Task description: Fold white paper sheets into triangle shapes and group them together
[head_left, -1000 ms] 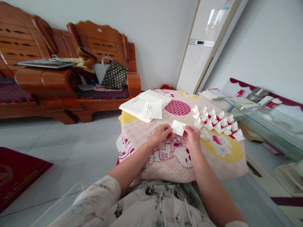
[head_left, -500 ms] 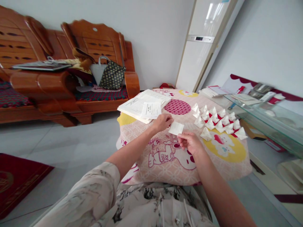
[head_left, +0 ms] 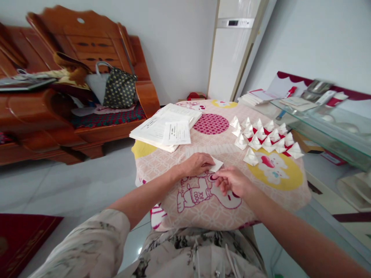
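A small folded piece of white paper is between my hands, low over the patterned tablecloth. My left hand comes from the left with bent fingers on the paper's left part, covering it. With thumb and fingertips, my right hand pinches the paper's near right edge; its other fingers are curled. Off to the right stand several folded white paper shapes in rows on something red, with a single folded paper shape nearest my right hand.
Left of centre lies a stack of printed sheets with a smaller printed sheet on top. A glass shelf holding bowls and papers borders the table on the right. Behind to the left is a wooden bench with a patterned bag.
The paper now shows a smaller, narrower face. My left hand has moved over its left part, while my right hand keeps its pinch. The whole view has shifted slightly.
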